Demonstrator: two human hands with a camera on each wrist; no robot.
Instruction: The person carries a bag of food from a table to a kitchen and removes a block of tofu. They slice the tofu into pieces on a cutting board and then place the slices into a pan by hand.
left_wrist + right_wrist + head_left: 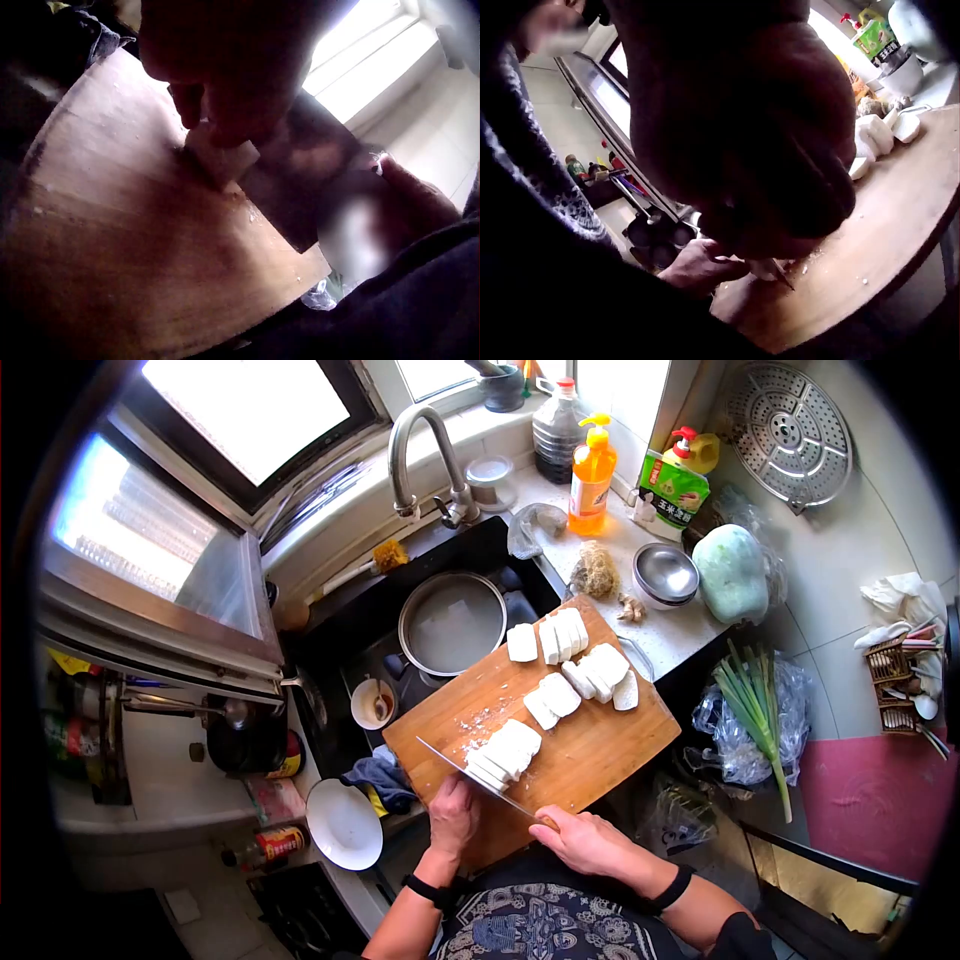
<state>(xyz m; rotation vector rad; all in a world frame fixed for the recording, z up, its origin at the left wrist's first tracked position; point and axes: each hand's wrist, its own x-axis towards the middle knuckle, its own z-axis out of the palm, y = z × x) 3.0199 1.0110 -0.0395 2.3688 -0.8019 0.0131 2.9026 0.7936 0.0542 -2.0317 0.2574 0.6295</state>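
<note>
My right hand (590, 845) grips the handle of a kitchen knife (470, 775), whose blade slants over the wooden cutting board (620, 745). My left hand (455, 815) is beside the blade at the board's near left, fingers curled down on a white food piece (225, 157). That piece is largely hidden by the hand in the head view. Just past the blade lies a stack of white slices (507, 750). Several more white slices (555, 697) sit in groups toward the far right of the board. White crumbs are scattered on the wood.
The board partly overlies a dark sink (340, 630) with a metal pot (452, 622) and a small bowl (373, 703). A white basin (344, 823) stands left. Bottles, metal bowls (666, 572) and a pale green melon (732, 573) line the right counter; green onions (752, 705) lie nearby.
</note>
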